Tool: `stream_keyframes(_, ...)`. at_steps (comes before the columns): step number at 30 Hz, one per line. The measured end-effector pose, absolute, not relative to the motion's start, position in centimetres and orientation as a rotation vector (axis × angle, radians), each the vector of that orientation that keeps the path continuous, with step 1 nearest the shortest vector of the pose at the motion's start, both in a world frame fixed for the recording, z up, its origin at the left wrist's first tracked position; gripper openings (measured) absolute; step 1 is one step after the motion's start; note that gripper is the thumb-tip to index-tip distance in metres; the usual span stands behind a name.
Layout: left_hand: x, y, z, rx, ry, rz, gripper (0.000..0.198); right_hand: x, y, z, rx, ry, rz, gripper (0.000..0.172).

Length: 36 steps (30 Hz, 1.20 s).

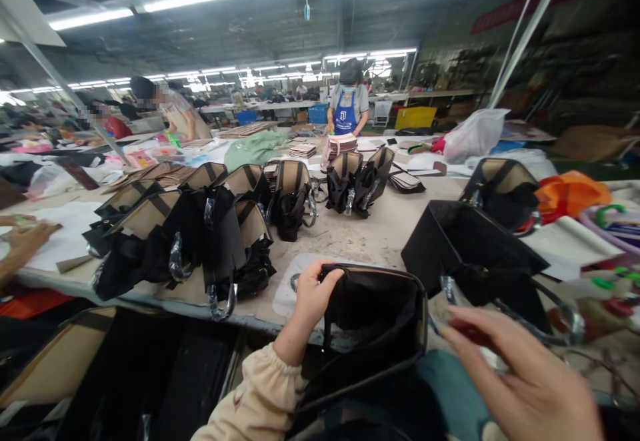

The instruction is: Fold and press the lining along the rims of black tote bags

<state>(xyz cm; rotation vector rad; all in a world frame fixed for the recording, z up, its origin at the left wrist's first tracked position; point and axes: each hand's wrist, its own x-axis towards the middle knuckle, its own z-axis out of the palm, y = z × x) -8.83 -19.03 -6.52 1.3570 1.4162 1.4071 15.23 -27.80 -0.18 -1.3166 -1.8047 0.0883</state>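
Observation:
A black bag (373, 274) with a stiff rim stands at the table's front edge, its mouth facing up towards me. My left hand (313, 294) grips the rim at its far left corner, thumb over the edge. To the right of this bag is my right hand (520, 367), blurred, its thumb and fingertips slightly apart close to the bag's right side. Whether those fingertips touch the bag is unclear. Just beyond, a second black open bag (425, 237) rests on the table, with a plastic-wrapped handle (570, 321) at its right.
Several black bags with tan panels (145, 217) crowd the table's left. Others (345, 181) stand at the back. Another person's hands (27, 237) work at the far left; a person in a blue apron (346, 114) stands opposite. An orange bag (573, 194) lies right.

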Motion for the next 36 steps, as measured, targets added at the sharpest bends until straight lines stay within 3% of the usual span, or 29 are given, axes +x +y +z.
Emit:
stream_keyframes(6,-8.5,-19.7,-6.0,1.427,1.451,1.408,0.018,8.4,-23.0,0.7,-1.245,-2.181,0.335,0.027)
stream_keyframes(17,-8.9,-19.7,-6.3,1.611,1.407,1.39,0.019,6.4,-19.5,-0.3,-1.288,-2.441,0.014,0.006)
stream_keyframes(28,-9.6,-19.9,-6.8,1.713,1.407,1.35,0.027,6.2,-19.4,-0.4,-1.286,-2.483,-0.103,0.002)
stream_keyframes(36,-9.5,-20.6,-6.4,1.739,1.436,1.366,0.024,6.0,-20.3,-0.1,-1.208,-2.625,-0.326,0.014)
